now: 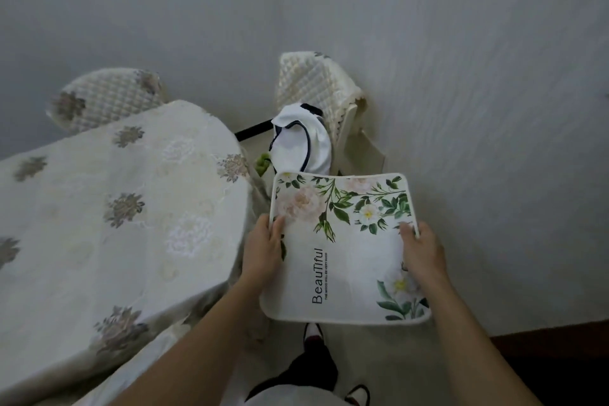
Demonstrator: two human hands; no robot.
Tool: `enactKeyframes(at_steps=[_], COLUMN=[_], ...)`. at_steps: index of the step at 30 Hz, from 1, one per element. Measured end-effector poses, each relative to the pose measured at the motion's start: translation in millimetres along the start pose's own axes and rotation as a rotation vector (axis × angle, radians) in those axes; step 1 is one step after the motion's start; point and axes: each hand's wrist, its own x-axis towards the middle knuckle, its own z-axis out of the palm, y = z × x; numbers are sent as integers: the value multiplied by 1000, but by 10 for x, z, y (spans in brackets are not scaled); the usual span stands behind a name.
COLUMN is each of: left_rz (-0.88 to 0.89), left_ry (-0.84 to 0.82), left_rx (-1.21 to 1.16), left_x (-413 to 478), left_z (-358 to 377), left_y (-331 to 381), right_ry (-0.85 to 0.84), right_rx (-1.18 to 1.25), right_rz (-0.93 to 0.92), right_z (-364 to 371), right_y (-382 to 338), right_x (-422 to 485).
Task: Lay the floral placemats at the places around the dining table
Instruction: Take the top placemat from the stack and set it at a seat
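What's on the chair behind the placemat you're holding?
A white cloth item with dark trim sits on the chair, with a small green thing at its left. The placemat hides the seat's front, so anything there cannot be seen.

Black trousers (314,369), a white top (290,398), black-strapped shoes (312,330) over white socks.
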Motion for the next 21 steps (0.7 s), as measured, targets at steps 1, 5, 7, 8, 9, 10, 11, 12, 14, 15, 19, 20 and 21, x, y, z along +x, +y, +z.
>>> enactKeyframes(at_steps=[1,5,7,8,9,10,11,12,14,15,19,20,21], left_rz=[-13,-42,-56,-64,-77,-84,-90,-93,-114,-130,-168,-183,-198], left_ry=[23,94,130,150,168,185,197,208,231,244,300,315,328], left_rx=[-2,7,1,-10,-18,-23,-22,-21,-32,-46,-93,-104,-116], left_x=[48,259,408,493,590,692,795,909,1174,1322,1876,1998,2113], left_z=[-43,-199,-269,-296,-318,-337,-362,-383,-420,-444,-566,-595,-626], left_y=[-2,-16,-67,-98,-132,-164,-184,-209,-285,-319,-436,-474,-515], right_ry=[-19,-99,-124,-136,-148,-164,-180,-201,-235,-246,-308,-321,-333], right_rx=[5,2,-17,-22,-29,-34,-44,-52,-42,-35,-97,-116,-134], right_rz=[-9,-58,-82,-99,-110,-120,-127,-138,-153,-158,-203,-215,-224], right_z=[66,337,502,585,679,774,877,985,1212,1327,1783,1900,2016], right_y=[-55,-311,-431,-497,-567,-640,-717,-796,-953,-1040,-1455,-1538,-1625], right_x=[66,330,490,578,677,776,871,971,1175,1284,1704,1804,1892])
